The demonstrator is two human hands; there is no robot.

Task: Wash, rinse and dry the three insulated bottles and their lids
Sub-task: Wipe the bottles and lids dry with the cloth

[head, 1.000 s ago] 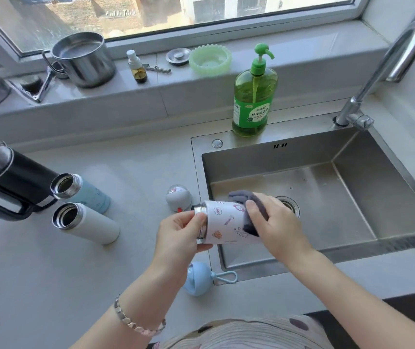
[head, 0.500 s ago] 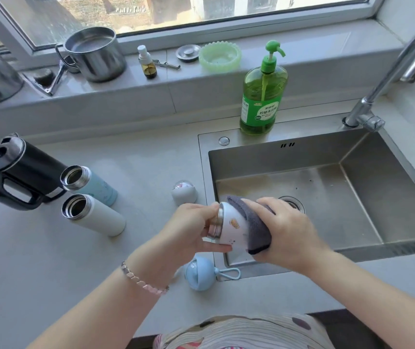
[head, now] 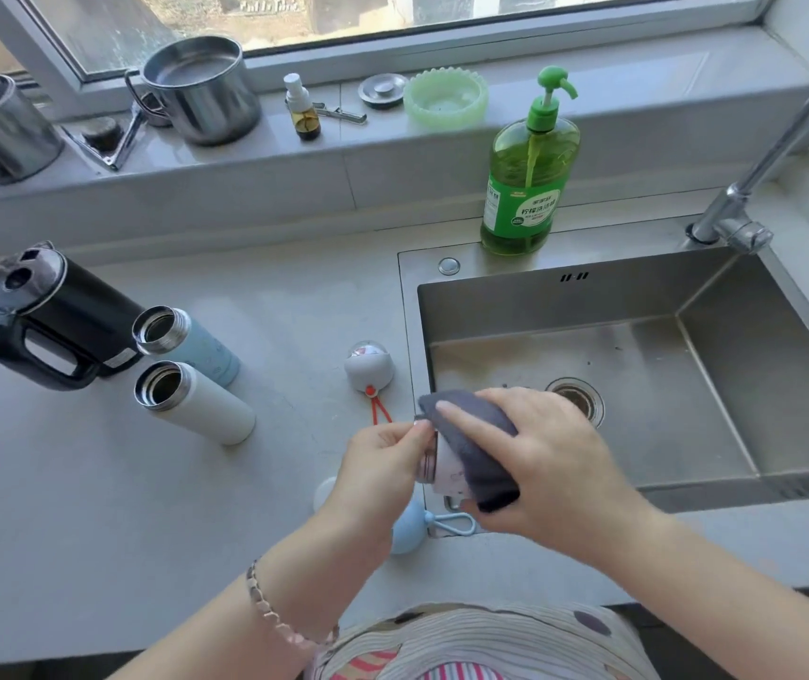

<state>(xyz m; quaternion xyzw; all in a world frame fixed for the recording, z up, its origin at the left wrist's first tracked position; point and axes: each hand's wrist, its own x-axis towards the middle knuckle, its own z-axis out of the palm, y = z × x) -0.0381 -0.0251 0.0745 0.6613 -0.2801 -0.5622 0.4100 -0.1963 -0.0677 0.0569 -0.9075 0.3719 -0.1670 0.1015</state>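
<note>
My left hand (head: 378,471) grips the metal neck of a white patterned bottle (head: 447,471) held sideways over the sink's left rim. My right hand (head: 535,463) wraps a dark grey cloth (head: 478,444) around the bottle's body, hiding most of it. A light blue bottle (head: 196,343) and a white bottle (head: 201,404) lie open on the counter at the left. A white lid with a red loop (head: 368,370) sits beside the sink. A blue lid with a loop (head: 409,532) lies under my hands, and a white lid (head: 325,493) peeks out left of my left hand.
The steel sink (head: 638,365) is dry, with its tap (head: 746,188) at the back right. Green dish soap (head: 527,174) stands behind the sink. A black kettle (head: 54,321) lies at the far left. Steel pots (head: 198,88), a small bottle and a green dish line the sill.
The cloth has slid along the bottle toward its neck and now covers nearly the whole body. The bottle has turned so its printed side is mostly hidden.
</note>
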